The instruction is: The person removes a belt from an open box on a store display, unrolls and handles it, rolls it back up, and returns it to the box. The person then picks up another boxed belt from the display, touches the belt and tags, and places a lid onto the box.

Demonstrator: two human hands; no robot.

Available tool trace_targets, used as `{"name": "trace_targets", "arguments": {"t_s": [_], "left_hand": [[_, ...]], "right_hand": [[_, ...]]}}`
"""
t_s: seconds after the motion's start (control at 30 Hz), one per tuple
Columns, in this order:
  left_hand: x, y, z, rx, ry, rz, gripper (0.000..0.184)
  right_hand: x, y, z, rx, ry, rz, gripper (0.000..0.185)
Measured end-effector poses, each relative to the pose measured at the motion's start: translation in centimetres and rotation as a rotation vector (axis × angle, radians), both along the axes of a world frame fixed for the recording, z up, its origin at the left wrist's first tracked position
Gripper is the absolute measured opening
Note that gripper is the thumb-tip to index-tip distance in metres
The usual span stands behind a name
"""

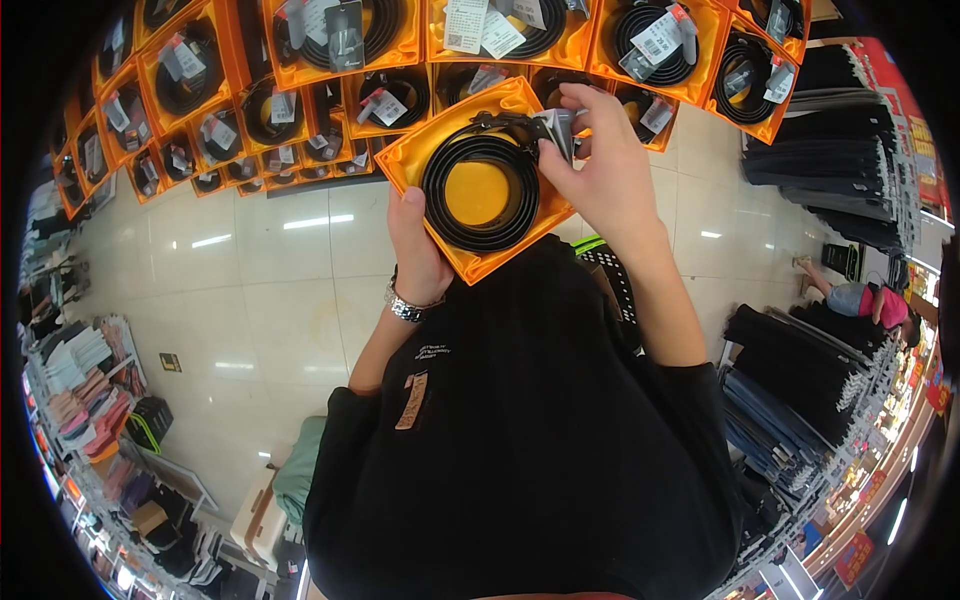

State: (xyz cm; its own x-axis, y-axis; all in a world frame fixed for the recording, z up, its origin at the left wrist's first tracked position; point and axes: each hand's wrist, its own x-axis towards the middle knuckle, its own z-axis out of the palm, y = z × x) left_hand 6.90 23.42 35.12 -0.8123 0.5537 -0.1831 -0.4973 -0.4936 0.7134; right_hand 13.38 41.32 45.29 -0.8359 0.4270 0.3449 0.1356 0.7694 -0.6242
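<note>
A coiled black belt [480, 192] lies in an orange box [478, 262] lined with shiny yellow-orange cloth. My left hand [415, 250] grips the box by its lower left side, thumb on the rim, a metal watch on the wrist. Over the box's upper right corner, my right hand [605, 160] pinches the belt's tag [558, 132] between thumb and fingers. The box is tilted toward me in front of my chest.
Rows of similar orange boxes [345, 45] with belts and price tags stand ahead. Racks of dark trousers [825, 150] line the right side, where another person [870, 300] stands. Folded clothes [95, 390] are stacked at left. A pale tiled floor [240, 300] lies below.
</note>
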Motion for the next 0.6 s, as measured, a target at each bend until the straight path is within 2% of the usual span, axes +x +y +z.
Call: {"name": "trace_targets", "arguments": {"t_s": [0.13, 0.23, 0.37, 0.5, 0.6], "left_hand": [[0.2, 0.2, 0.4, -0.02, 0.053, 0.003, 0.052], [0.5, 0.4, 0.4, -0.015, 0.079, 0.022, 0.05], [0.7, -0.1, -0.2, -0.009, 0.034, -0.014, 0.051], [0.9, -0.8, -0.2, 0.0, 0.01, -0.078, 0.051], [1.2, -0.6, 0.1, -0.05, 0.085, -0.049, 0.054]], "right_hand": [[0.0, 0.6, -0.3, 0.008, 0.029, 0.083, 0.03], [0.2, 0.4, 0.5, -0.081, -0.012, 0.188, 0.027], [0.6, 1.2, 0.5, -0.11, -0.049, 0.174, 0.026], [0.9, 1.5, 0.2, 0.109, 0.045, 0.151, 0.025], [1.2, 0.2, -0.6, 0.204, -0.024, 0.119, 0.027]]}}
